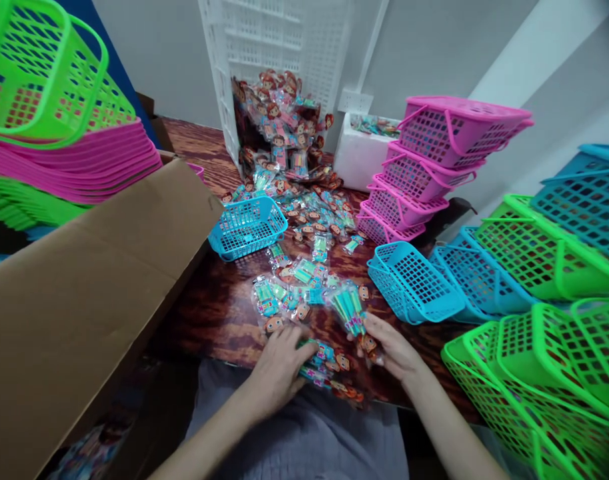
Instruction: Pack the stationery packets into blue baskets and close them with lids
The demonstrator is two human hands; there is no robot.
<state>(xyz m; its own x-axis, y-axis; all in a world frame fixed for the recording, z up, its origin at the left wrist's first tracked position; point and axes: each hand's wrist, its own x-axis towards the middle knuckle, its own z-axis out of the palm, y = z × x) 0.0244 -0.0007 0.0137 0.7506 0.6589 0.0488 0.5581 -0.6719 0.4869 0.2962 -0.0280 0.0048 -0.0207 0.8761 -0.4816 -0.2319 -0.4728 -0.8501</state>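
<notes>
My left hand (279, 367) rests palm down at the near table edge, fingers curled over a small stack of clear toy packets (324, 363) with cartoon-head toppers. My right hand (392, 347) grips one such packet (352, 310) by its lower end, tilted up toward the left. More packets (289, 293) lie loose just beyond both hands on the dark wooden table (219, 313). A larger heap of packets (284, 133) spills from a white crate at the back.
A small blue basket (247, 227) sits left of centre, and another blue basket (414, 283) stands to the right. Stacked pink baskets (429, 173) rise behind it. Green baskets (534, 373) crowd the right. A cardboard box flap (84, 287) fills the left, and a white foam box (359, 153) stands at the back.
</notes>
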